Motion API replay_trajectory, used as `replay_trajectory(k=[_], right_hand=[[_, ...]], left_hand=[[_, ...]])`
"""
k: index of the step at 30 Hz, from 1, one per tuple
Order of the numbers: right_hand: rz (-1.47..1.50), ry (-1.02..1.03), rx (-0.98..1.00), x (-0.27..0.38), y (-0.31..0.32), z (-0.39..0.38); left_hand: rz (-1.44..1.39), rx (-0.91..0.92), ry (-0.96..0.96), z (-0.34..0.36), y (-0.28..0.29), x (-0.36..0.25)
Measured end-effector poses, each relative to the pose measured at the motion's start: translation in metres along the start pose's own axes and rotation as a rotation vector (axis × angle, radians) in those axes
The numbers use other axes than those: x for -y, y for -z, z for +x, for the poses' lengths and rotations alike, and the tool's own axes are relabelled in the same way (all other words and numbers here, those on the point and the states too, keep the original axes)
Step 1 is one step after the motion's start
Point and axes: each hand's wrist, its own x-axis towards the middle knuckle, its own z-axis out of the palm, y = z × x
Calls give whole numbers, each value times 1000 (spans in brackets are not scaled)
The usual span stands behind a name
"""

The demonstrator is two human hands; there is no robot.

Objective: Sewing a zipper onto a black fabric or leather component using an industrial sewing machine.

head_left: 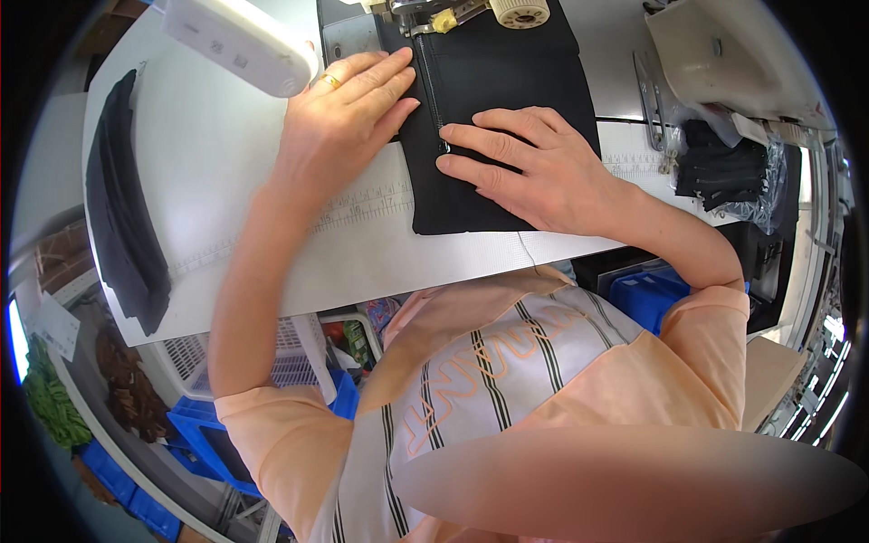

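Note:
A black fabric piece (pixel 534 68) lies flat on the white table under the needle area of a sewing machine (pixel 434 18). A zipper (pixel 429 86) runs along it, away from me toward the machine's foot. My left hand (pixel 348 104), with a ring on one finger, rests flat on the fabric's left edge beside the zipper, fingers stretched toward the machine. My right hand (pixel 539 167) lies on the fabric with fingers spread. Its fingertips touch the near end of the zipper by the metal slider (pixel 444 147). Neither hand grips anything.
A white device (pixel 240 45) overhangs the table at upper left. Folded black fabric (pixel 122 213) lies along the left edge. A printed ruler strip (pixel 362 208) crosses the table. At right are a metal tool (pixel 648 100) and bagged black zippers (pixel 720 167). A white basket (pixel 299 348) stands below.

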Motion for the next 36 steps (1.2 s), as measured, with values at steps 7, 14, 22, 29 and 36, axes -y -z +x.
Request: replay_trajectory(k=[7, 14, 22, 29, 36], right_hand=[[-16, -26, -31, -13, -5, 7], [-32, -40, -32, -27, -7, 13], [-46, -18, -25, -47, -11, 22], [-28, -36, -70, -61, -12, 26], [1444, -795, 95, -93, 24, 29]], left_hand=[[93, -13, 25, -1, -4, -8], [124, -48, 38, -3, -11, -8], [89, -9, 49, -1, -4, -9], [24, -12, 95, 4, -3, -9], [10, -32, 113, 7, -6, 1]])
